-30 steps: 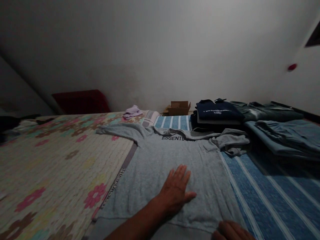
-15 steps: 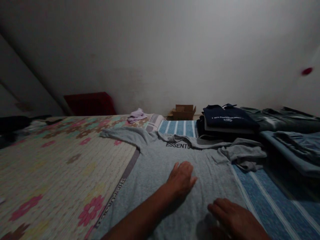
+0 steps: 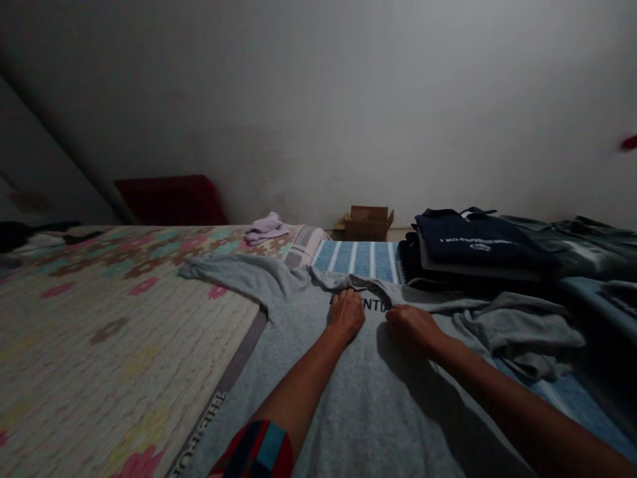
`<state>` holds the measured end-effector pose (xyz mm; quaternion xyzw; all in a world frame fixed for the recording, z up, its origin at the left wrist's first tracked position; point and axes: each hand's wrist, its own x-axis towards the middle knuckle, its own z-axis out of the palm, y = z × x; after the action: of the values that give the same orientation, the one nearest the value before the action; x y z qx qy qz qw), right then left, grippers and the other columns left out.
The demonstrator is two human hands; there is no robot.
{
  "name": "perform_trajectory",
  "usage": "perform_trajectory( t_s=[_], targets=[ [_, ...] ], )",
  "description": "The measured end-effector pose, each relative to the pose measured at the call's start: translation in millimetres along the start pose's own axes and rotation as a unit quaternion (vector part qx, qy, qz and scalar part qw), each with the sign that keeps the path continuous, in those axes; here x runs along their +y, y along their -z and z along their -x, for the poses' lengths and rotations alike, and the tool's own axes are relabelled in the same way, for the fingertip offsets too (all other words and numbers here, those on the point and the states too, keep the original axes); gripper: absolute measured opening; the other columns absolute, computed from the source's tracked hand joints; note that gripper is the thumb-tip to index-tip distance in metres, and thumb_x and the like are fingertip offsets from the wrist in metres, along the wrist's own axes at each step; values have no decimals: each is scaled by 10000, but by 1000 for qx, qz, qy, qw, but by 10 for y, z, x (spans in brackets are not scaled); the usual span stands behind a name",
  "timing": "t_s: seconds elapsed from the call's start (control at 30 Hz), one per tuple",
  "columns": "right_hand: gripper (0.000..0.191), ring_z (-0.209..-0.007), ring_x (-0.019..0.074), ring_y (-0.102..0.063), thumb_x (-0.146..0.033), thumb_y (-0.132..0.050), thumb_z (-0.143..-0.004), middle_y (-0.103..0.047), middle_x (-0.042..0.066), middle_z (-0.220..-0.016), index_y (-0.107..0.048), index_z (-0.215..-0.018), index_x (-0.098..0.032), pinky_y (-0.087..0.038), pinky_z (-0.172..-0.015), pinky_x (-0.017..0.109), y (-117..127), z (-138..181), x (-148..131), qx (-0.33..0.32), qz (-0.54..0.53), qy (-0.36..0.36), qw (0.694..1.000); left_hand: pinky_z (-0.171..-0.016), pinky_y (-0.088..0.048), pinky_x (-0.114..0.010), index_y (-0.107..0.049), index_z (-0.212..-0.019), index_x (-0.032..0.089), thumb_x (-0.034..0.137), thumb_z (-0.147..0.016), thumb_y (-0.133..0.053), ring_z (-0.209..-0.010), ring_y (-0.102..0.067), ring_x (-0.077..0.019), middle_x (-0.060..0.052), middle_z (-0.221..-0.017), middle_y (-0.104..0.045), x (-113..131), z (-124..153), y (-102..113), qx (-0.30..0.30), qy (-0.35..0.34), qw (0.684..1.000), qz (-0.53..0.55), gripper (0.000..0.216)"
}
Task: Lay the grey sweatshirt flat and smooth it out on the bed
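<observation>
A grey long-sleeved shirt (image 3: pixel 358 385) lies spread out flat, its neckline away from me and dark lettering across the chest. My left hand (image 3: pixel 348 315) is closed on the cloth just below the collar, covering part of the lettering. Beside it, my right hand (image 3: pixel 413 326) has its fingers pinched together on the fabric at the right end of the lettering. One sleeve stretches out to the left over the floral cover; the other lies bunched on the right. The fingertips of both hands are partly hidden.
Folded dark clothes (image 3: pixel 472 242) are stacked at the back right, beside olive-green garments (image 3: pixel 592 249). A blue striped cloth (image 3: pixel 348 257) lies under the shirt. A floral cover (image 3: pixel 139 332) spreads left, with a lilac cloth (image 3: pixel 266 229) on it. A cardboard box (image 3: pixel 368 224) stands by the wall.
Both hands have moved forward from the middle of the shirt to the collar area and closed on the cloth. The bunched right sleeve now lies further right in view.
</observation>
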<state>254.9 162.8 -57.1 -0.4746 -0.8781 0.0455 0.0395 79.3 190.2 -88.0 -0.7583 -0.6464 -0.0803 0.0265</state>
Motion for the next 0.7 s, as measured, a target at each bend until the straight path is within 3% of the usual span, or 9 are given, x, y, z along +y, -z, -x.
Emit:
perform_trajectory(
  t_s=[0.1, 0.17, 0.3, 0.43, 0.53, 0.7],
  targets=[
    [239, -849, 191, -566, -123, -383, -863, -628, 90, -905, -620, -865, -151, -376, -686, 279, -46, -208, 87, 19, 25, -8, 999, -928, -367, -365, -558, -1042, 141, 243, -895, -383, -1101, -479, -237, -113, -1147, -559, -60, -91, -17, 1, -15, 1000, 2, 250],
    [247, -1003, 249, -505, -113, -377, -856, -594, 132, -1014, -607, -938, -143, -380, -766, 333, -43, -333, 180, 45, 46, -23, 998, -954, -353, -369, -529, -1106, 156, 280, -893, -393, -1150, -447, -235, -104, -1228, -526, -100, -184, -35, 0, -19, 1000, 3, 282],
    [256, -1209, 332, -315, -128, -395, -847, -482, 192, -1210, -570, -1033, -141, -357, -862, 424, -55, -524, 354, 84, 69, -52, 993, -1039, -269, -421, -429, -1268, 158, 377, -893, -391, -1298, -303, -253, -122, -1421, -367, -185, -406, -125, -10, -2, 1000, 3, 436],
    [276, -1199, 284, -344, -154, -354, -877, -497, 160, -1199, -557, -1065, -156, -304, -945, 406, -171, -624, 353, 87, 58, -10, 995, -1076, -177, -501, -345, -1356, 147, 463, -903, -314, -1373, -162, -267, -131, -1494, -244, -254, -561, -242, -32, 32, 999, 8, 554],
    [269, -1174, 245, -378, -283, -387, -901, -502, 110, -1205, -535, -1106, -190, -303, -953, 356, -306, -713, 345, 79, 29, 26, 996, -1077, -149, -525, -326, -1376, 177, 528, -898, -245, -1383, -144, -267, -122, -1500, -233, -286, -596, -289, -56, 50, 997, 12, 598],
    [332, -1028, 221, -466, -449, -386, -902, -521, 92, -1106, -523, -1069, -196, -353, -881, 338, -499, -895, 528, 71, -22, 4, 997, -1069, -123, -555, -287, -1401, 205, 576, -884, -171, -1390, -111, -278, -112, -1513, -196, -291, -574, -263, -88, 70, 994, 13, 647]
  ],
)
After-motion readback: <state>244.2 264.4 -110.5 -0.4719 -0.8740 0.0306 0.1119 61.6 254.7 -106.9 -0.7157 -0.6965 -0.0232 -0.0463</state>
